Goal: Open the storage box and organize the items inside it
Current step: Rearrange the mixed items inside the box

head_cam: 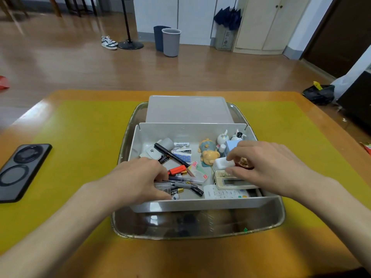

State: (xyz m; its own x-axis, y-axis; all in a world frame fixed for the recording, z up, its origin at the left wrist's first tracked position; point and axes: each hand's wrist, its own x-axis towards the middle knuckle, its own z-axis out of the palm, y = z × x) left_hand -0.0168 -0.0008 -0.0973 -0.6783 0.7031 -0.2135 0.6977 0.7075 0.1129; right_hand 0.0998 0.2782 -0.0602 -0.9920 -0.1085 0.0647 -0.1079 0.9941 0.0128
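— Where did the storage box [192, 205] sit?
— Open, in a metal tray [200, 231] on a yellow mat [84, 157]; wooden floor [80, 63] and bins [171, 42] beyond.
— The hands?
— Left hand [138, 177] curled round pens [180, 184]; right hand [267, 159] pinched a small white case [221, 163].

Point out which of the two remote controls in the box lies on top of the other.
The yellowed beige remote control lies on top, under the right hand. The white remote control sits beneath it, nearer the box's front wall.
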